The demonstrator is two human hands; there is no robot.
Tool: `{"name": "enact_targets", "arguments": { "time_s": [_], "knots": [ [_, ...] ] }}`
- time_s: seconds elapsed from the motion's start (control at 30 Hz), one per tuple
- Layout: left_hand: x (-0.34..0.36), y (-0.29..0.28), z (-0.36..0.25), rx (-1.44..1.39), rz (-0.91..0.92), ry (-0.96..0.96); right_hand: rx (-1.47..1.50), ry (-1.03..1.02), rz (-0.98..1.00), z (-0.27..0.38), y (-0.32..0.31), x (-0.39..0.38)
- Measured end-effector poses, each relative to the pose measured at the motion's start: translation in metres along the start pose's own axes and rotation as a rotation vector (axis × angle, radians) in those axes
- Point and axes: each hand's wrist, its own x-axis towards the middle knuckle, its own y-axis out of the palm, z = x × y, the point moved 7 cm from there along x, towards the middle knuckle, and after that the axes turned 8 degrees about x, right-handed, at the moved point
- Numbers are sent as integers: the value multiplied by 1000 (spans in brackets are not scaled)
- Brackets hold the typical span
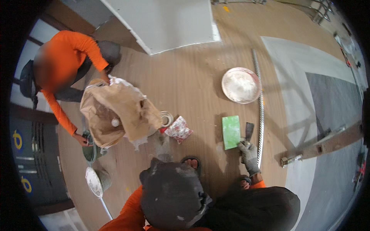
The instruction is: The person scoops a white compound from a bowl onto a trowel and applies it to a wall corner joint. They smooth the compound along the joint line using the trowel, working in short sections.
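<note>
My right hand [249, 157], in a grey work glove, is closed on a putty knife [249, 131] whose dark blade points away from me. Beside it, touching or nearly touching its fingers, is a green rectangular board [231, 133] dusted with white powder. My left hand [163, 145], also gloved, reaches past my left knee toward the torn edge of a large brown paper bag [127, 111]. Its fingers are blurred, so its grip is unclear. Close by lie a roll of tape [166, 119] and a red-and-white packet [179, 130].
A co-worker in orange [61, 61] crouches left, hands at the bag and a dark green container [90, 148]. A round basin [241, 85] holds white powder or paste. A perforated metal strip [260, 104] lies right. A bucket [103, 181], a white panel [169, 27] and a beam [323, 144] stand around.
</note>
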Motion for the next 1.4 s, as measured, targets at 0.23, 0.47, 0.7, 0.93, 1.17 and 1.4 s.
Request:
{"name": "enact_targets", "arguments": {
  "time_s": [0.23,0.47,0.7,0.93,1.17,1.4],
  "knots": [
    [-63,97,-33,-105,498,174,71,30,55,17,55,-30],
    [-112,191,-85,-383,888,-74,-105,-172,202,-6,69,-36],
    [-116,214,-35,-943,1090,-459,-92,-99,255,-13,66,-39],
    [-110,192,-45,-676,1118,-441,11,-148,61,6,50,-19],
    [-115,191,-57,-394,1149,-277,79,16,-48,28,41,-8],
    [-115,192,-61,-315,1224,-285,-47,-176,1,54,40,-1]
  ]
}}
